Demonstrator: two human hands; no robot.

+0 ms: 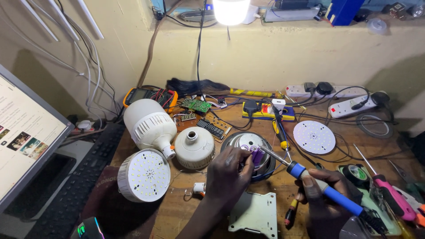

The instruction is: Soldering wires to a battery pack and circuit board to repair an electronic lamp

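My left hand [228,175] pinches a small purple cylindrical component [257,154] over a round dark lamp housing [248,142] on the wooden bench. My right hand [325,194] grips a blue-handled soldering iron [325,189]. Its metal tip points up-left and touches the purple component. The housing's inside is partly hidden by my left fingers.
Two large white LED bulbs [148,126] and a white bulb base [194,148] lie left of the housing. A round LED disc [314,136], power strips [325,90], circuit boards [197,106], a multimeter [148,96], screwdrivers [392,194], a metal bracket [254,214], keyboard [84,177] and monitor [24,132] surround me.
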